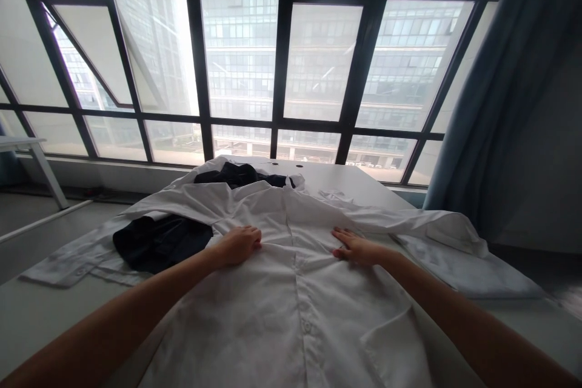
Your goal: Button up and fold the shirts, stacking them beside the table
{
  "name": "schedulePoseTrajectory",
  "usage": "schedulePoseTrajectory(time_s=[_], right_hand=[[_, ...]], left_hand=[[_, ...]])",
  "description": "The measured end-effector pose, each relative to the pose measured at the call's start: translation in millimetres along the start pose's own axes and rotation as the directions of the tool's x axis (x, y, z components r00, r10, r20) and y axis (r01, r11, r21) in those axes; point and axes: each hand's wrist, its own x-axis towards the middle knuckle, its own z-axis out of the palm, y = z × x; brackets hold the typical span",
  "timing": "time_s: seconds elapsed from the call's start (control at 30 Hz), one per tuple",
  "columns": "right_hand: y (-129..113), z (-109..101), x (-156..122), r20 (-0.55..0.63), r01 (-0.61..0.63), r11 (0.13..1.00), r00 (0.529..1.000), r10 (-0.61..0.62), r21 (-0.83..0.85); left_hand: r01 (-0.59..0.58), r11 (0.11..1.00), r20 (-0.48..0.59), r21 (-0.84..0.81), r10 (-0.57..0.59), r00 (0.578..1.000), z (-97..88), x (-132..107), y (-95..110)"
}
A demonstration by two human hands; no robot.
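A white button-front shirt lies spread front side up on the table, its placket running down the middle and its sleeves out to both sides. On the left chest of the cloth, my left hand rests with fingers curled together, closed on the fabric. Across the placket, my right hand presses on the shirt with its fingers spread and thumb apart. Small creases run through the cloth between both hands. The shirt's lower hem is out of view.
Dark garments lie by the left sleeve, and another dark cloth is beyond the collar. Folded white cloth lies under the right sleeve. The white table reaches toward a large window; a blue curtain hangs at right.
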Motion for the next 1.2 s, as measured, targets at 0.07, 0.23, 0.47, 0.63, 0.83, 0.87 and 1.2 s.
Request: schedulePoseTrajectory(time_s=[0.07, 0.23, 0.47, 0.63, 0.83, 0.87, 1.2], right_hand=[[1, -2, -3, 0.004, 0.006, 1.000, 1.000, -0.006, 0.011], [4, -13, -18, 0.077, -0.004, 1.000, 0.997, 0.002, 0.019], [-7, -50, -28, 0.229, -0.094, 0.990, 0.967, 0.115, -0.104], [-25, -81, 11, -0.021, -0.142, 0.974, 0.990, 0.140, -0.177], [-46, -92, 72, -0.392, -0.197, 0.974, 0.909, 0.140, -0.109], [-49, -90, 82, -0.427, -0.173, 0.983, 0.895, 0.131, -0.062], [-71, -61, 145, -0.587, 0.290, 0.956, 0.783, -0.207, 0.050]], left_hand=[[-0.006, 0.999, -0.085, -0.032, 0.004, 0.996, -13.7, 0, 8], [0.023, 0.981, -0.093, -0.190, -0.042, 0.995, -43.9, -2, 33], [0.148, 0.894, 0.539, -0.424, 0.118, 0.834, -26.9, 10, 24], [0.278, 0.902, 0.106, -0.332, -0.257, 0.961, -22.9, 62, -10], [0.322, 0.934, -0.374, -0.157, -0.358, 0.855, -28.8, 123, -36], [0.334, 0.926, -0.337, -0.178, -0.377, 0.863, -28.2, 131, -38], [0.255, 0.870, 0.076, -0.421, -0.247, 0.966, -9.2, 148, -40]])
